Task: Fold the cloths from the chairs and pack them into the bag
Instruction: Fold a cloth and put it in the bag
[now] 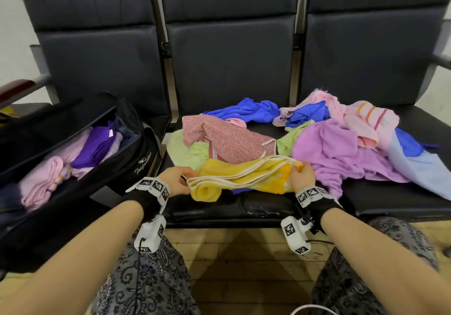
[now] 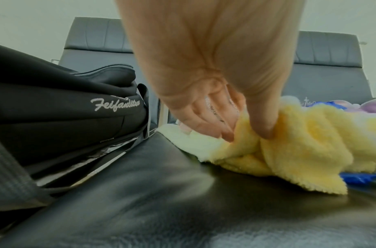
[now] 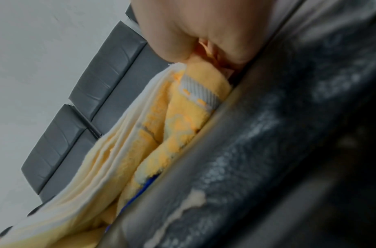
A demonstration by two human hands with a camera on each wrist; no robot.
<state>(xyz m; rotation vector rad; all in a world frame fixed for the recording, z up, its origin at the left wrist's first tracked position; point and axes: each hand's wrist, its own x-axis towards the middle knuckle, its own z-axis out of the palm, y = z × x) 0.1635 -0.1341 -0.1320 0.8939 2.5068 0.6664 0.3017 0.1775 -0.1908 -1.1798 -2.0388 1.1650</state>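
Head view: left hand point(image 1: 176, 180) and right hand point(image 1: 302, 176) pinch yellow cloth point(image 1: 244, 176) ends.

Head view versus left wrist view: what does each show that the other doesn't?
Only the head view shows the right hand pinching the yellow towel, the bag's packed pink and purple cloths, and the unfolded pile on the seats. Only the left wrist view shows the left thumb and fingers gripping the towel's bunched end. Both show the left hand, towel, bag and chairs.
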